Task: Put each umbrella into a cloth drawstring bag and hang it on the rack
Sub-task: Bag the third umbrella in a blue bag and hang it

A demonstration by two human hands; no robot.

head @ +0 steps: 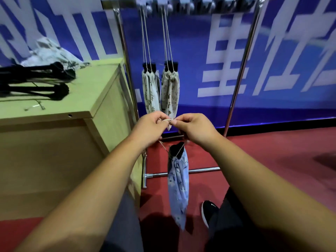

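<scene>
A light blue drawstring bag (178, 186) with a black umbrella handle poking out of its mouth hangs by its cord below my hands. My left hand (151, 126) and my right hand (194, 128) pinch the beige cord (166, 120) between them, close together. Two beige patterned bags (151, 91) (171, 91) with umbrellas inside hang by long cords from the metal rack (181, 6) behind. Several black folded umbrellas (36, 80) lie on the wooden cabinet (101, 84) at the left, with a pile of spare cloth bags (52, 53) behind them.
The rack's chrome uprights (241, 70) and base bar (200, 170) stand on a red floor before a blue banner wall. The cabinet's corner is close to my left arm. My black shoe (209, 211) is below the hanging bag.
</scene>
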